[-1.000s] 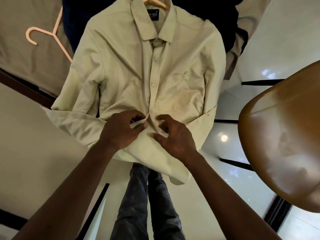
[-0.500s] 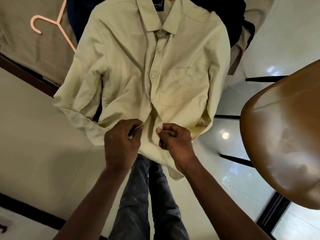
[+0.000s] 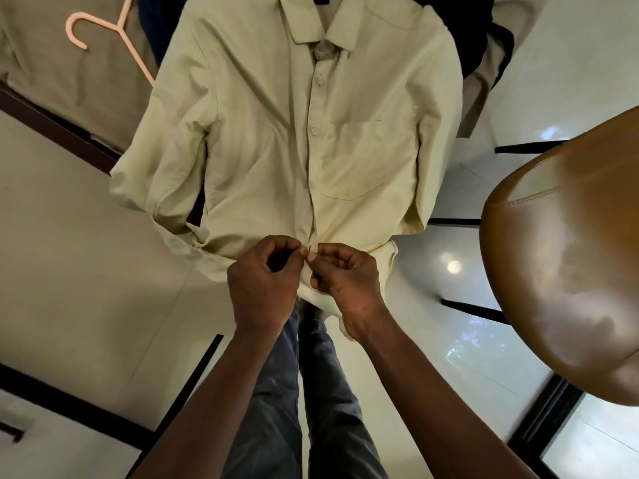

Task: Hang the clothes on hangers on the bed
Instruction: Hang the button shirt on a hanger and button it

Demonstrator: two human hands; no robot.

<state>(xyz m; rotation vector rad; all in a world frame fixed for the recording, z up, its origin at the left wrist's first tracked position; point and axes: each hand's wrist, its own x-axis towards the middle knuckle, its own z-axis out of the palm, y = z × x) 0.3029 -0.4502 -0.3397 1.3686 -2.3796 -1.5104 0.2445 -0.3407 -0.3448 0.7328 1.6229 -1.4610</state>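
1. the bed (image 3: 52, 70) fills the far left. its tan sheet ends at a dark frame edge (image 3: 58, 133). pale floor (image 3: 69, 271) lies open between that edge and the person's legs, so there is room to step back or left.
2. a brown padded chair (image 3: 570, 271) crowds the right side, near the right forearm. i judge a wide swing that way would catch it.
3. the pale green shirt (image 3: 262, 140) lies front-up on the bed, collar away, with its hem and one cuff hanging over the bed edge toward the person. it looks light, soft and limp, so it will sag and crease wherever it is not held. the collar or shoulders look the best places to lift it. i cannot tell whether a hanger sits inside it.
4. dark clothes (image 3: 463, 32) lie under and behind the shirt's shoulder.
5. a spare pink hanger (image 3: 114, 36) rests on the sheet, just beside the shirt's sleeve. it looks thin and stiff, easy to take by the hook.
6. the left hand (image 3: 262, 281) and right hand (image 3: 345, 281) are curled, each pinching one front edge of the shirt low on the placket, fingertips almost meeting. they seem to be fastening a button, which is too small to see.
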